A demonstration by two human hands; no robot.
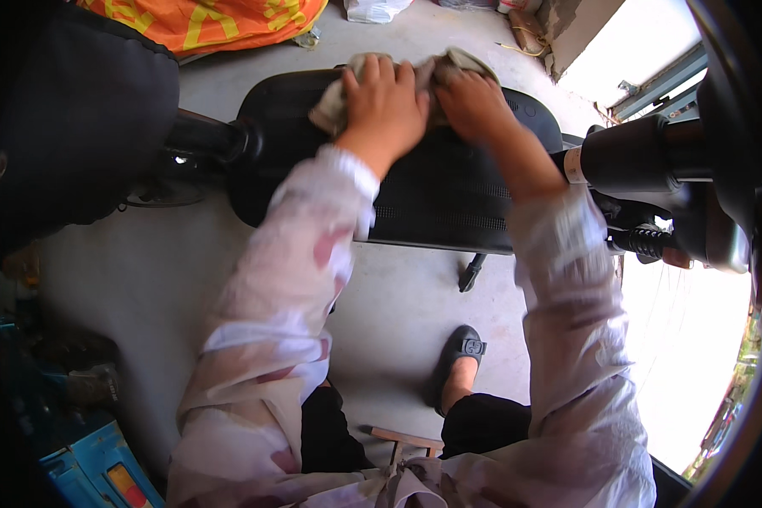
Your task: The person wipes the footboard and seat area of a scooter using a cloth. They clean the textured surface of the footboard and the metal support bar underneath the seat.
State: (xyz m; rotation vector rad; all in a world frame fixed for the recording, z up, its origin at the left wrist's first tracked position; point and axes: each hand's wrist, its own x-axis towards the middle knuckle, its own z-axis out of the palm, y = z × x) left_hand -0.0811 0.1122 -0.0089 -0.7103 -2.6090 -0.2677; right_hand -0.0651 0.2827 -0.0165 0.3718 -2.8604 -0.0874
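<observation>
Bunched under my left hand (386,108) is a grey-beige cloth (331,106), pressed against the far half of a black plastic footboard (432,209), apparently of an electric scooter. My right hand (473,105) lies close beside it, fingers curled over another bunched part of cloth (473,61). Whether this is one cloth or two cannot be told, as the hands hide the middle. Slight blur shows on the hands and sleeves. Slotted ridges run along the footboard's near side.
A black post (209,136) rises left of the footboard; a black cylindrical tube (622,159) and spring shock absorber (641,243) stand right. A kickstand (473,273) juts below. Behind lies an orange cover (228,25) with yellow writing. A wooden stool (406,438) and blue vehicle part (95,467) are nearer.
</observation>
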